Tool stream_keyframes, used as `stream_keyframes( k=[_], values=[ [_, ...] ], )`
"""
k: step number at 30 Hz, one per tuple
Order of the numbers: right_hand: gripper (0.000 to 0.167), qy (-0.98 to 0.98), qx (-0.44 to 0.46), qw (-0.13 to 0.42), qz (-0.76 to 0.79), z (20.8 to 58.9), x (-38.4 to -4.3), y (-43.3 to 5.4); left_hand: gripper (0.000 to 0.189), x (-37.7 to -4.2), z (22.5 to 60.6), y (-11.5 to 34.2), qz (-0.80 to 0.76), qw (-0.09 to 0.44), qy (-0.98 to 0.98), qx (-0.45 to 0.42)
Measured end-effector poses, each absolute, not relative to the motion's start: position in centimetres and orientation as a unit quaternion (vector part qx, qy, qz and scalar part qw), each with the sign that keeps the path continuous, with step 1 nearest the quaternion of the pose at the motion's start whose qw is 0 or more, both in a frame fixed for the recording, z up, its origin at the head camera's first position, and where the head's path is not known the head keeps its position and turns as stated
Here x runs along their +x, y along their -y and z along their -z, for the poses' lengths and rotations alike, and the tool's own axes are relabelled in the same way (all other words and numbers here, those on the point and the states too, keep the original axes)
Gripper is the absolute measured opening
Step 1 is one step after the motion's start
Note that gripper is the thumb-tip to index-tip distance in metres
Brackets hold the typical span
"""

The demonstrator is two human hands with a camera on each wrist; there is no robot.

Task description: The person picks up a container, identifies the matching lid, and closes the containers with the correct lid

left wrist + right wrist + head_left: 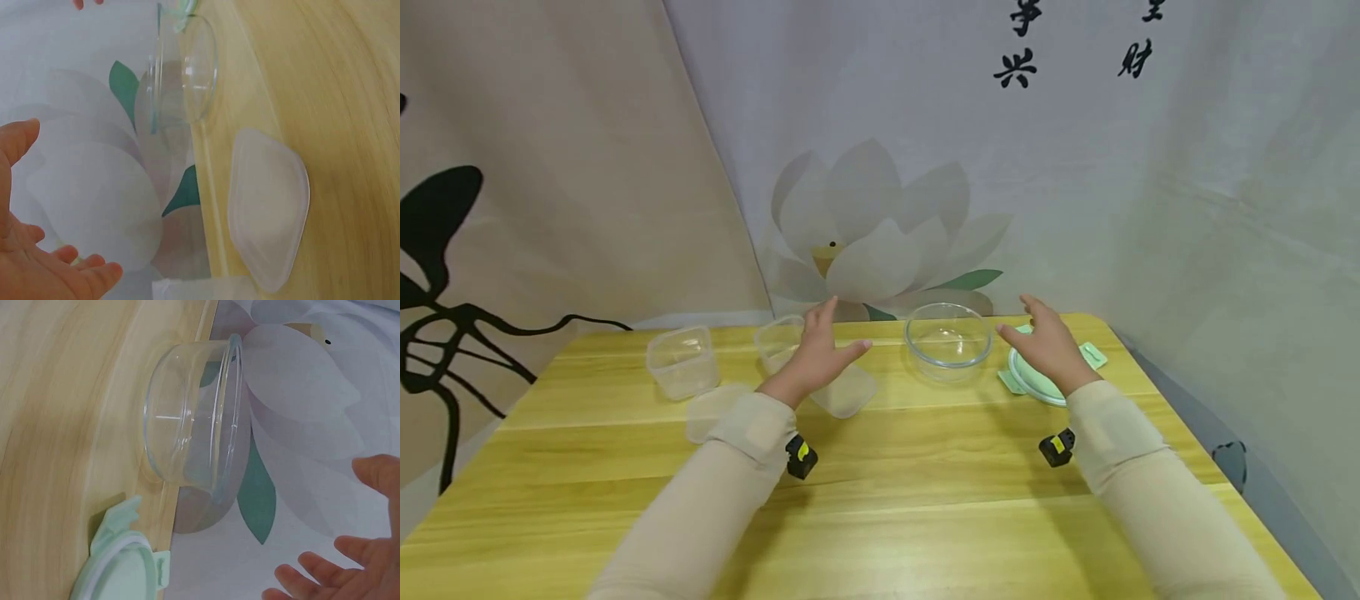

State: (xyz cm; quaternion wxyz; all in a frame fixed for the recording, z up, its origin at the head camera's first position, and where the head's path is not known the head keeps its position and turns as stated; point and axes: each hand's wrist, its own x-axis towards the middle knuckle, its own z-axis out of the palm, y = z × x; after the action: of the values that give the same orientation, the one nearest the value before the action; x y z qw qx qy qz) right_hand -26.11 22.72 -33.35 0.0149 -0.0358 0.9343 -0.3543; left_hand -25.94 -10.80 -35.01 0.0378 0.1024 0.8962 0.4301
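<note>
A round clear glass bowl (pixel 947 342) stands near the table's back edge, between the two hands. My left hand (pixel 820 354) is held above the table with thumb and fingers spread, holding nothing. Behind and beneath it are a clear plastic container (pixel 775 337) and a flat translucent lid (pixel 846 392). My right hand (pixel 1051 346), also spread and holding nothing, hovers over a pale green round lid (pixel 1037 382) with side clips, hiding part of it. In the right wrist view the glass bowl (pixel 187 419) appears beyond the fingers, apart from them.
A second clear plastic container (pixel 683 362) stands at the back left, with another translucent lid (pixel 715 408) in front of it. A printed cloth (pixel 880 225) hangs right behind the wooden table (pixel 887 517).
</note>
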Motion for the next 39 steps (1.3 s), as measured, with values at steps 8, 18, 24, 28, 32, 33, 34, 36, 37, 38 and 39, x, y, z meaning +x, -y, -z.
stream_keyframes(
  k=[8,18,24,28,32,33,34,36,37,38,39],
  values=[
    [0.079,-0.92,-0.025,0.028,0.391,34.4,-26.8,-22.7,0.084,-26.6,35.6,9.5,-0.464,0.072,-0.879,0.083],
    [0.079,-0.899,-0.002,0.052,0.435,35.4,-27.6,-23.0,0.073,-27.7,36.1,8.3,-0.512,0.091,-0.853,0.046],
    [0.077,-0.891,0.011,0.065,0.448,36.0,-28.3,-23.0,0.07,-28.4,37.2,7.7,-0.529,0.083,-0.844,0.024],
    [0.074,-0.878,0.021,0.08,0.471,36.4,-28.7,-23.0,0.067,-28.7,37.9,7.1,-0.552,0.076,-0.83,0.01],
    [0.071,-0.862,0.035,0.096,0.496,36.8,-29.0,-22.7,0.065,-28.9,38.4,6.6,-0.565,0.075,-0.822,-0.006],
    [0.07,-0.86,0.038,0.098,0.5,36.9,-29.1,-22.6,0.065,-29.0,38.6,6.4,-0.567,0.075,-0.82,-0.007],
    [0.07,-0.856,0.041,0.1,0.505,37.0,-29.2,-22.6,0.064,-29.1,38.8,6.3,-0.568,0.073,-0.82,-0.009],
    [0.069,-0.851,0.045,0.104,0.513,37.1,-29.4,-22.4,0.064,-29.3,39.0,5.9,-0.572,0.073,-0.817,-0.011],
    [0.068,-0.849,0.045,0.105,0.516,37.1,-29.5,-22.3,0.064,-29.4,39.2,5.8,-0.574,0.073,-0.816,-0.011],
    [0.068,-0.848,0.047,0.105,0.517,37.1,-29.5,-22.2,0.064,-29.5,39.3,5.6,-0.576,0.073,-0.814,-0.01],
    [0.067,-0.847,0.048,0.106,0.519,37.2,-29.6,-22.1,0.064,-29.6,39.3,5.5,-0.58,0.075,-0.811,-0.01]
  ],
)
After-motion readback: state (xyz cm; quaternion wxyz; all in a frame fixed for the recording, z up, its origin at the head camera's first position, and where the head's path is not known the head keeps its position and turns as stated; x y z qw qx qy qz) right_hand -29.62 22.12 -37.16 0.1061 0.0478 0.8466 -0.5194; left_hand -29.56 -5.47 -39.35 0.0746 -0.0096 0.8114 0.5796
